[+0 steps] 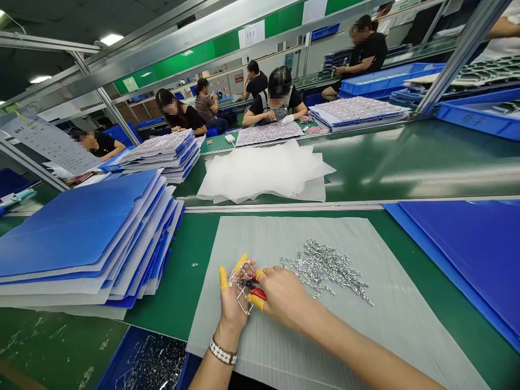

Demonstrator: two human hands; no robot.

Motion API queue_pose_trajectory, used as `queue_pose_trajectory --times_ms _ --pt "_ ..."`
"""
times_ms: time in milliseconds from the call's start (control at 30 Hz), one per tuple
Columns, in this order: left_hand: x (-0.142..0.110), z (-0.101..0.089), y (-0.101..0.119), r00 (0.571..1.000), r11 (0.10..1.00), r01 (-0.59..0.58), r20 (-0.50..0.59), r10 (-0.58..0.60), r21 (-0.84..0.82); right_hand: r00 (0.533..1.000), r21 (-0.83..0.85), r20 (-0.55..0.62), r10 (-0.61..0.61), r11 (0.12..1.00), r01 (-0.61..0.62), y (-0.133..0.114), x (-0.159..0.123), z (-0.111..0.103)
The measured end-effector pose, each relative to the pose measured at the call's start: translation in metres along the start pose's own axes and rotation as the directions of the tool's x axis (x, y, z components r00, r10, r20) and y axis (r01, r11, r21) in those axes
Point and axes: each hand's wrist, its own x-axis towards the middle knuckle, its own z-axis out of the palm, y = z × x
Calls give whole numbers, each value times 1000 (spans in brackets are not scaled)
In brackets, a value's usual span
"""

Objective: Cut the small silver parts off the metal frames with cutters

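My left hand (234,303), with yellow finger cots on the thumb and a finger, holds a small white rectangular frame (240,287) in its palm. My right hand (280,295), also wearing yellow cots, is closed around red-handled pliers (257,296). The dark jaws of the pliers reach inside the frame; what they touch there is too small to make out. Just beyond my right hand lies a loose pile of small silvery twisted metal pieces (331,265). It rests on a pale translucent sheet (227,238) spread over the green bench.
Stacked blue and white sheets (81,227) stand at left, and blue sheets (467,254) lie at right. A blue bin (114,360) of dark small parts sits below the bench edge. White papers (264,170) lie beyond a metal rail. Several people work opposite, among blue trays (481,116).
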Motion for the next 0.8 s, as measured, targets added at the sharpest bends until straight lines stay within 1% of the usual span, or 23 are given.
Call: queue_pose_trajectory --times_ms 133,333,600,800 --pt "0 -2 -5 999 997 -26 -36 28 72 1000 -6 5 22 1000 -21 1 3 1" --pt "1 -6 -7 998 993 -56 -25 59 106 1000 -1 24 10 1000 -10 0 2 -3" --pt "-2 -7 -7 995 980 -91 -19 96 175 996 42 82 36 998 -40 -1 -1 -11" --pt "-2 -7 -9 994 972 -105 -19 111 210 996 11 73 46 999 -47 -2 -2 -12"
